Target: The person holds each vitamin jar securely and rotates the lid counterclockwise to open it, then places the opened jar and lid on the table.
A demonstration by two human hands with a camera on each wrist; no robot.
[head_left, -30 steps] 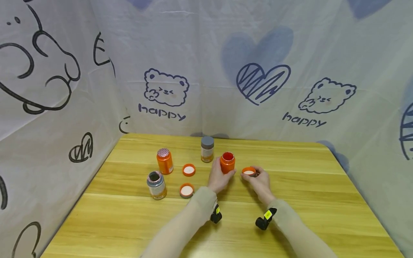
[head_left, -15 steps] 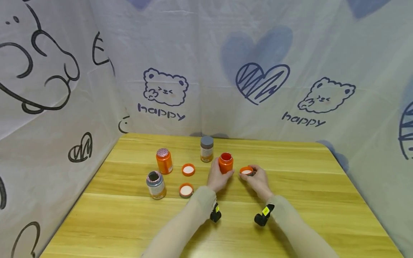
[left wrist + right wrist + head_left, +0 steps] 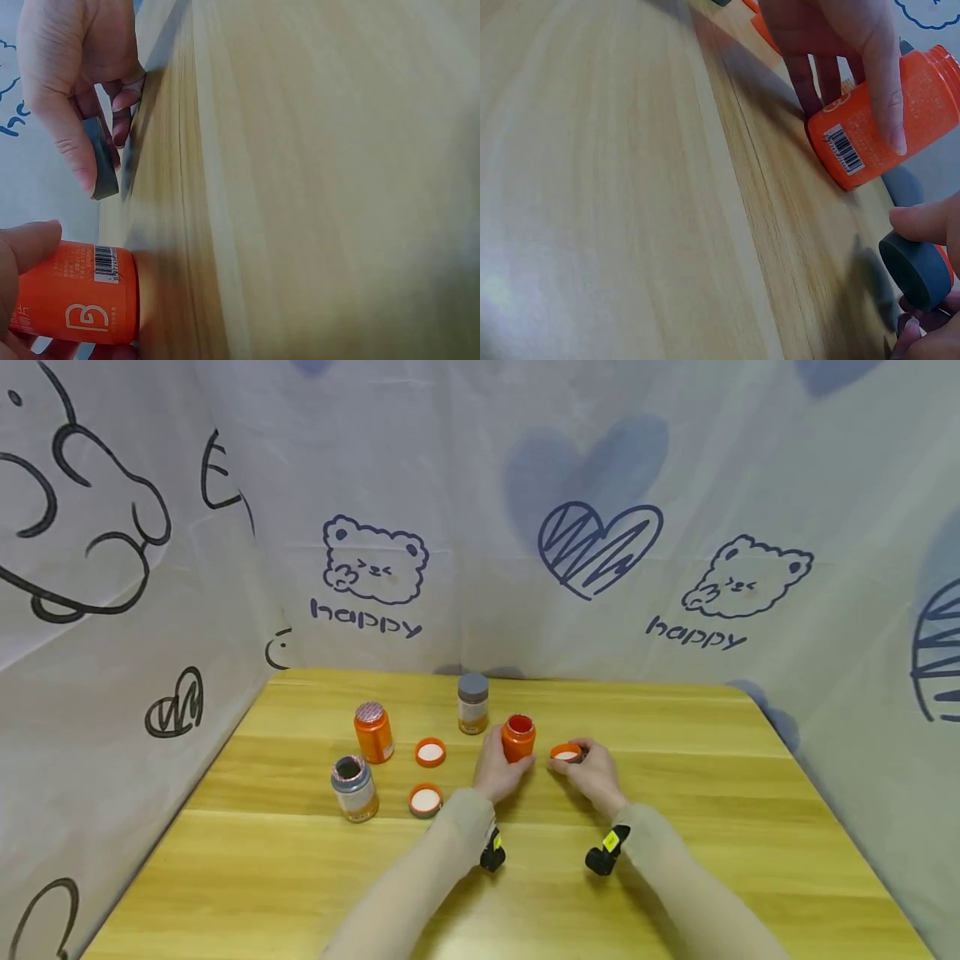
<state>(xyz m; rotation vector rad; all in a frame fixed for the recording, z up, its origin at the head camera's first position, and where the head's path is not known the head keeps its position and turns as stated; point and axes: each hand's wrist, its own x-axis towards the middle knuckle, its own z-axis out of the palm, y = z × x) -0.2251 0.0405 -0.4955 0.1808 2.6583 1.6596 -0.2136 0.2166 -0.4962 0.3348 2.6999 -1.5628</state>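
Note:
In the head view my left hand (image 3: 498,772) grips an uncapped orange bottle (image 3: 519,743) that stands upright on the table, its red inside showing through the mouth. The right wrist view shows the thumb across the bottle's side, above a barcode. To the right, my right hand (image 3: 597,774) pinches a screw cap (image 3: 566,755) between thumb and fingers. This cap has a dark grey outer shell (image 3: 911,271) and an orange inner rim, with its white liner facing up. A short gap separates cap and bottle, and the cap is held just over the wood.
Left of the hands stand an orange bottle (image 3: 374,735) with a foil seal and an open grey-necked jar (image 3: 356,792). Two caps, one farther back (image 3: 431,752) and one nearer cap (image 3: 425,800), lie liner up. A grey-capped jar (image 3: 472,706) stands behind the left hand.
My right hand has drifted slightly left with the cap, closer to the bottle. The left hand keeps its hold on the bottle. The whole head view has shifted a little.

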